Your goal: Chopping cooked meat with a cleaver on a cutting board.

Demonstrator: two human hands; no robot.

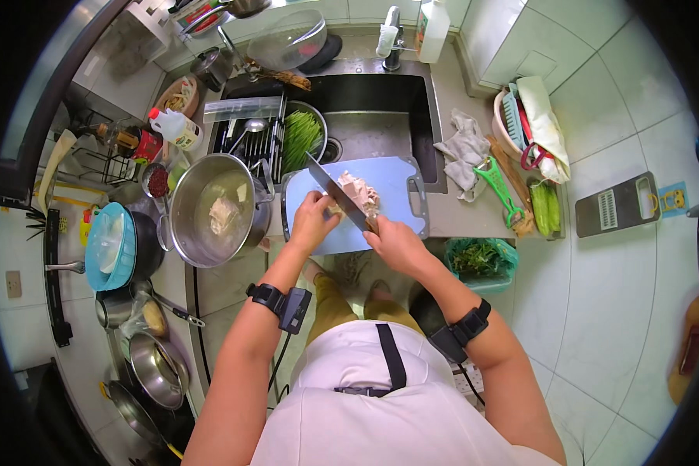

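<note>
My right hand (401, 246) grips the wooden handle of a kitchen knife (342, 192), whose broad blade points up and left across the cutting board. My left hand (313, 221) is on the blade's left side, fingers bent around a small piece of pale meat (336, 208), partly hidden by the fingers. On the blade's right lies a heap of cut, pale cooked meat (358, 189). The blue cutting board (393, 175), with grey handled ends, spans the sink's front edge. Left of it stands a large steel pot (177, 218) holding cloudy liquid and a chunk of meat (226, 215).
Behind the board is a dark sink (367, 131) with a colander of green stalks (302, 138). A green peeler (501, 189), a grey cloth (465, 151) and cucumbers (544, 207) lie on the right. A lined bin (483, 279) of green scraps sits below the counter.
</note>
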